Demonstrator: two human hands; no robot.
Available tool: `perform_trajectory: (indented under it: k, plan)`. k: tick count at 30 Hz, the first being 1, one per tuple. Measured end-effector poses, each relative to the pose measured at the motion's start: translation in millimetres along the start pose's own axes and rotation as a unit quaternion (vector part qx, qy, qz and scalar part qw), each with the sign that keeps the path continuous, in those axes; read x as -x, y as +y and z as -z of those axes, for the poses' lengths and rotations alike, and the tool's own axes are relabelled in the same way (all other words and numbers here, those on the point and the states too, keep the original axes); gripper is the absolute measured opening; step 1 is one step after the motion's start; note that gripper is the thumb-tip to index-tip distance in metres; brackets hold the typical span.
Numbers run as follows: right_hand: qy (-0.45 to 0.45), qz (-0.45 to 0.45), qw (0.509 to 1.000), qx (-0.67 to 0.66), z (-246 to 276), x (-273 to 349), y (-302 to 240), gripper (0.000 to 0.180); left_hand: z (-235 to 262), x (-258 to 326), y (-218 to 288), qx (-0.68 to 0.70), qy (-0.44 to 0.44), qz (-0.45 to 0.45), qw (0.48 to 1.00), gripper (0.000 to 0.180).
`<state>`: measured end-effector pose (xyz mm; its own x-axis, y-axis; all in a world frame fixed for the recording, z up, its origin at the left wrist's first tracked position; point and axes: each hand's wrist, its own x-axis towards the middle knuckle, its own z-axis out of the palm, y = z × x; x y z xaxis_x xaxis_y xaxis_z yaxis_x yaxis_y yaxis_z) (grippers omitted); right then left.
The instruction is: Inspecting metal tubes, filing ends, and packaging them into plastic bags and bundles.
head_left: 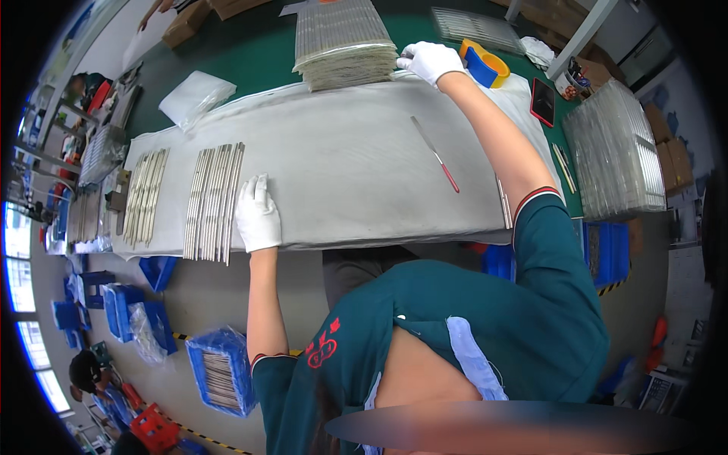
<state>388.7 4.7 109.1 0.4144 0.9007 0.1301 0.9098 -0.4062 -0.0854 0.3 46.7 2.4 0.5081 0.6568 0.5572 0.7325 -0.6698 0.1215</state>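
Ribbed plastic trays (343, 39) beside right hand (431, 62), grip unclear; left hand (258, 215) flat near rods (213, 201).

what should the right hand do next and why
Probably pinch the topmost of the stacked clear ridged plastic trays: the white-gloved right hand is at their right edge, while the white-gloved left hand lies beside silver metal rods.

I can pass across the middle of the worktop (341, 174), from its near edge up to the tray stack (345, 53) toward the far edge. Two rows of slim rods (214, 201) block the left end; rightward, the red-handled tool (435, 155) and the right arm (504, 129) stand in the way.
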Motion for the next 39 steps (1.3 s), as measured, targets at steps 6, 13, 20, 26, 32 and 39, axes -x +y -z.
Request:
perform_trajectory:
  k: [6,13,20,26,32,39]
  plan:
    - [-0.018,0.048,0.996,0.071,1.3,-29.5,-8.3,0.037,-4.6,3.8,-6.9,0.004,0.036,0.072,0.997,0.029]
    - [0.003,0.027,0.998,0.06,-8.8,-31.6,-5.4,0.036,-5.2,3.6,-6.3,-0.004,0.04,0.09,0.995,0.026]
    - [-0.088,0.039,0.994,0.06,-18.8,-27.3,6.6,0.037,-3.7,3.1,-3.5,0.001,0.04,0.101,0.994,0.025]
    - [-0.047,0.023,0.997,0.058,-26.8,-35.5,-2.2,0.036,-5.5,5.3,-4.7,0.016,0.042,0.097,0.994,0.025]
    - [-0.034,0.006,0.999,0.013,-30.6,-35.5,-3.2,0.035,-6.9,2.8,-5.4,-0.003,0.074,0.086,0.994,0.025]
    - [-0.084,0.0,0.996,0.036,-42.7,-28.7,-5.0,0.039,-5.8,2.9,-5.3,0.027,0.081,0.083,0.993,0.025]
